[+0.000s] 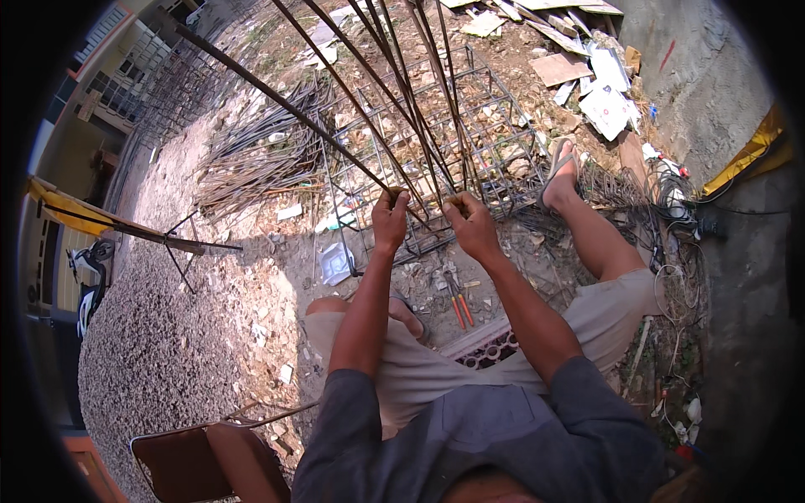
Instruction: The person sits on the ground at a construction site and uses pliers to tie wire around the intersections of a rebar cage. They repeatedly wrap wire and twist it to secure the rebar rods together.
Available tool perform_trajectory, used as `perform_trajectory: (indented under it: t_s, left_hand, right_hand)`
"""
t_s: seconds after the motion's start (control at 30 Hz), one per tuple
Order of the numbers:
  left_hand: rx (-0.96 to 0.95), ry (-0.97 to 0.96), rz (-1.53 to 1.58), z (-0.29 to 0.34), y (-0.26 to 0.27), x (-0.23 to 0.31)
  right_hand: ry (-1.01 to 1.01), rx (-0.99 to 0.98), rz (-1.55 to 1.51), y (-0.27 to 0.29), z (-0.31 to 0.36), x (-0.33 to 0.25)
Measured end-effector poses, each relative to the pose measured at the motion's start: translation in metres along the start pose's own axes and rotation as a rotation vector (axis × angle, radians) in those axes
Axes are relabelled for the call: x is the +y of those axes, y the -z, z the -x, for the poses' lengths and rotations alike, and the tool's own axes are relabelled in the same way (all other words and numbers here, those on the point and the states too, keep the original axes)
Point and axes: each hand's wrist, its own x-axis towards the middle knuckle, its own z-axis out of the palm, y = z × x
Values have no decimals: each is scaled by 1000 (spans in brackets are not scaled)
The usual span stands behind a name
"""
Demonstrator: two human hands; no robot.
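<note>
We see both bare hands at the near side of the steel cage [507, 98], which lies on the ground among stones and scraps, with long steel rods [426, 141] slanting up and away from it. The left hand [390, 220] sits at the lower end of the thick, leftmost rod [283, 106], and the right hand [472, 226] is beside the foot of the rod cluster, the two near each other but apart. Fingers curl inward on both, yet we cannot tell whether they grasp a rod, pinch something thinner or close on nothing. We judge the step in hand to be close fingertip work where rods and cage meet. The next move seems to call for steadying the rods against swinging while the fingers work. The orange-handled pliers [459, 302] lie on the ground just outside the cage's near edge, untouched.
</note>
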Motion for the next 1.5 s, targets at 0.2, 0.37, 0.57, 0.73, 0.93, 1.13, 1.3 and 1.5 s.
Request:
perform_trajectory:
  t_s: [0.2,0.37,0.57,0.73,0.93,1.13,1.3,1.5]
  left_hand:
    - [-43,-72,-120,31,13,13]
    - [-173,9,-5,21,28,5]
    - [-25,387,630,-4,25,-37]
    - [183,569,656,-41,-8,-95]
    - [194,694,497,-59,-53,-159]
    - [159,761,383,-51,-72,-203]
    - [123,789,317,-47,-76,-200]
    - [83,797,259,-45,-73,-206]
  right_hand:
    - [370,-168,167,-35,-24,-119]
    - [350,-441,247,-56,-47,-130]
    - [400,-482,292,-54,-63,-126]
    - [411,-464,266,-59,-64,-127]
    - [385,-595,280,-42,-76,-131]
    - [431,-662,239,-34,-89,-119]
    - [434,-698,330,-21,-101,-123]
    - [452,-655,263,-20,-98,-121]
